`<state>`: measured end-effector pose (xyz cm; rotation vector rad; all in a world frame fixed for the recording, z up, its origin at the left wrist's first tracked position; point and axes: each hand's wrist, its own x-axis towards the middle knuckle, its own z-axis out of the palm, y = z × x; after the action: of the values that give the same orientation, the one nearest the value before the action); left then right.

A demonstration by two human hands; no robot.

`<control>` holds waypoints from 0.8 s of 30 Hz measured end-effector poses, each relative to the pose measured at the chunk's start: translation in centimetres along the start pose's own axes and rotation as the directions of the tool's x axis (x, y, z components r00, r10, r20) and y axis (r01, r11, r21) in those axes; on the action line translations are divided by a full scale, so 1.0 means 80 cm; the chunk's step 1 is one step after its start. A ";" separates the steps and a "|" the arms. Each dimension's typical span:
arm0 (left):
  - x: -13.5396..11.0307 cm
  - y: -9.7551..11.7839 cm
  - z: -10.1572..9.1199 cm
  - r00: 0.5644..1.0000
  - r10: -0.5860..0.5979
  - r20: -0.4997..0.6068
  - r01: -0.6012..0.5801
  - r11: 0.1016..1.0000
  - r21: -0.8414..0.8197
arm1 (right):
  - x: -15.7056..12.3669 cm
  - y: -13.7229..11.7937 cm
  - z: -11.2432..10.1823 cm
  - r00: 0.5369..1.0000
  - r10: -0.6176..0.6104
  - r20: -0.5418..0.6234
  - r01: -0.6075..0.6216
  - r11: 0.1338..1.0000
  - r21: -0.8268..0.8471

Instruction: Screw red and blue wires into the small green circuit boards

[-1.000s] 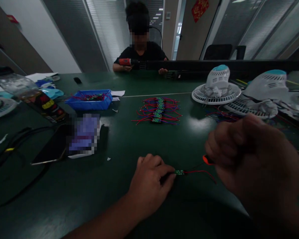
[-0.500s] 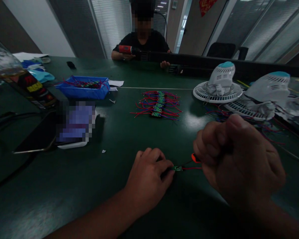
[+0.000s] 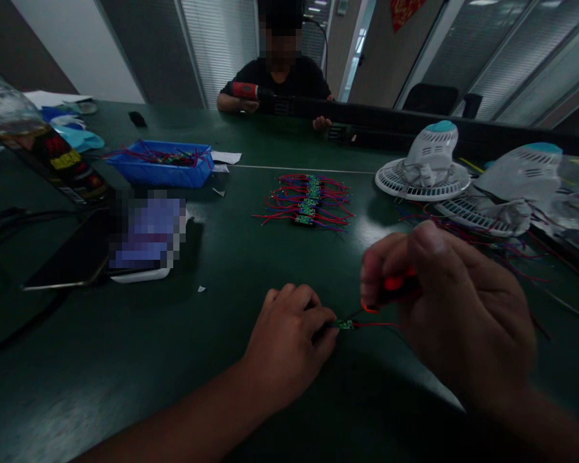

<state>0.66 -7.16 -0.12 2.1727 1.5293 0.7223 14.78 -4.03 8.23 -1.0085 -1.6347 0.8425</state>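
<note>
My left hand (image 3: 289,347) rests on the green table, thumb and fingers pinching the left end of a small green circuit board (image 3: 346,325). A red wire (image 3: 376,325) runs from the board's right end toward my other hand. My right hand (image 3: 453,308) is closed round the red and black handle of a screwdriver (image 3: 399,283). Its thin dark shaft slants down to the left, and the tip is at or just above the board; contact cannot be made out. The end of the board under my left fingers is hidden.
A row of wired circuit boards (image 3: 309,200) lies ahead. Left are a blue bin (image 3: 161,172) of wired boards, phones (image 3: 67,257) and a bottle (image 3: 53,148). White fan-like housings (image 3: 427,161) and loose wires are right. Across the table a person holds a red power tool (image 3: 245,90).
My right hand has turned and shifted slightly left, so more of the screwdriver's handle shows. My left hand stays on the board. The view has tilted a little.
</note>
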 end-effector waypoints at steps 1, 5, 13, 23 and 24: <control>0.000 0.000 0.000 1.000 0.001 0.001 -0.001 1.000 0.002 | 0.004 -0.005 -0.005 0.995 -0.060 0.075 0.072 0.984 -0.165; 0.000 -0.001 0.000 1.000 0.019 -0.002 -0.019 1.000 0.010 | 0.031 -0.029 -0.026 0.902 -0.158 0.402 0.406 0.631 -0.662; 0.000 -0.001 0.001 0.999 0.034 -0.006 -0.034 0.999 0.019 | 0.056 -0.060 -0.032 0.744 0.093 0.661 0.597 0.352 -0.721; -0.001 -0.003 0.000 1.000 0.026 -0.001 -0.026 0.999 0.024 | 0.060 -0.068 -0.021 0.718 0.232 0.656 0.593 0.290 -0.751; -0.001 -0.002 0.000 1.000 0.020 0.004 -0.020 1.000 0.020 | 0.061 -0.068 -0.021 0.719 0.237 0.653 0.592 0.282 -0.755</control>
<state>0.50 -7.16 -0.22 2.2059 1.5218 0.7114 14.46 -1.69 15.34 -1.2773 -3.0422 -0.1997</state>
